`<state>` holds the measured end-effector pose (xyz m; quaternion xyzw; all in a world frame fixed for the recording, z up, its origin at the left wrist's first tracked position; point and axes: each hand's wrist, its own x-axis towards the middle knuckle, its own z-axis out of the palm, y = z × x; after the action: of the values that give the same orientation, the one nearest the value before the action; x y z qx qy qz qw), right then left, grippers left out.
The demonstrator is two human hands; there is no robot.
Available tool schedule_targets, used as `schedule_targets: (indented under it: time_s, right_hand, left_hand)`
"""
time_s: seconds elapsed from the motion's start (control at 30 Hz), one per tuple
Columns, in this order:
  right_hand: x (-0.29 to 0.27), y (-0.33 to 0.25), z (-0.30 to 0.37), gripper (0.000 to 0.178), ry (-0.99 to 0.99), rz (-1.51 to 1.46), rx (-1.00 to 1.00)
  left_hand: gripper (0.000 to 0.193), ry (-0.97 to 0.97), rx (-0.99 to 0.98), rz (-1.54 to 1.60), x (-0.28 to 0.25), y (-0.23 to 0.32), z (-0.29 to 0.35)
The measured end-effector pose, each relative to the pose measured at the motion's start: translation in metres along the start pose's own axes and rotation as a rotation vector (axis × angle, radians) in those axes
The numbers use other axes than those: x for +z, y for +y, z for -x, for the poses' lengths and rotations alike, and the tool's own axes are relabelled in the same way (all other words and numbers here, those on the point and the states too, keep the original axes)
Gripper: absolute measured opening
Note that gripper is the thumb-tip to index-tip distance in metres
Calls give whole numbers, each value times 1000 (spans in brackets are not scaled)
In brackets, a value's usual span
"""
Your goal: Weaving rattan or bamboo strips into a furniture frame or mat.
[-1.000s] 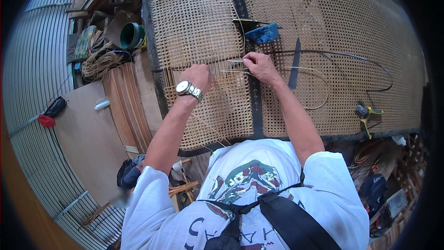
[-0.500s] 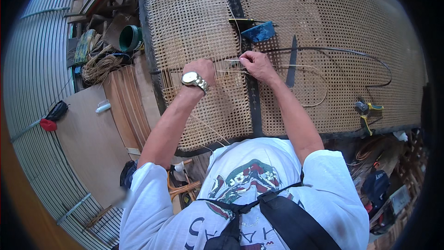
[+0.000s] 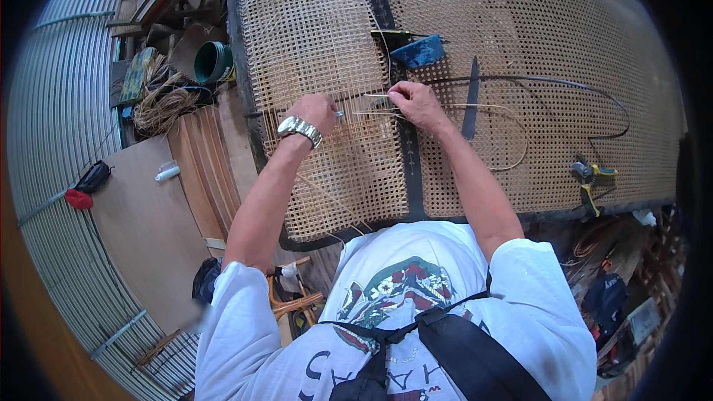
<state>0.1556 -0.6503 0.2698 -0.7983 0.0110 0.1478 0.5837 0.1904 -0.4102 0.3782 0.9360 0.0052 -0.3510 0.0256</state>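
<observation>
Nearest, a white printed shirt crossed by one dark strap fills the lower part of the view, and beyond it the woven cane panel lies flat before the person. It is pale tan, open-meshed, edged in black and split by one dark crossbar into two sections, a small left one and a large right one; in the left section a band of the weave is sparse, with bare strands showing. Two hands work over this band. The left hand, one silver wristwatch at its wrist, has a curled grip with a small bluish thing at the fingers; whether it is held I cannot tell. The right hand, beside the crossbar, has its grip pinched on one thin pale strip. On the right section lie one pair of yellow-handled shears, one looped cane strand, one dark blade and one curved dark rod; one blue piece sits near the crossbar. Farther off, to the left, are one white bottle, a cane bundle and one green bucket, its contents too dark to make out.
</observation>
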Motion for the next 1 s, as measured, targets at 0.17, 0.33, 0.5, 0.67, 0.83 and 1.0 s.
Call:
schedule_targets:
  time_s: [0.17, 0.33, 0.5, 0.67, 0.83, 1.0]
  right_hand:
    - [-2, 1, -1, 27, 11, 0, 7]
    - [-2, -2, -1, 28, -2, 0, 35]
    - [-4, -2, 1, 28, 13, -33, 28]
    - [-3, -3, 1, 28, -2, -35, 22]
    - [-4, -5, -2, 28, -10, 3, 43]
    - [-1, 0, -3, 28, -8, -23, 41]
  left_hand:
    - [20, 131, 71, -248, -3, 23, 13]
    - [19, 139, 103, -314, -9, 32, 19]
    - [24, 62, 41, -174, -5, 12, 7]
    - [34, 75, 39, 212, 15, -32, 11]
    - [28, 188, 111, 139, 13, -20, 21]
    - [25, 126, 64, 39, 5, -11, 13]
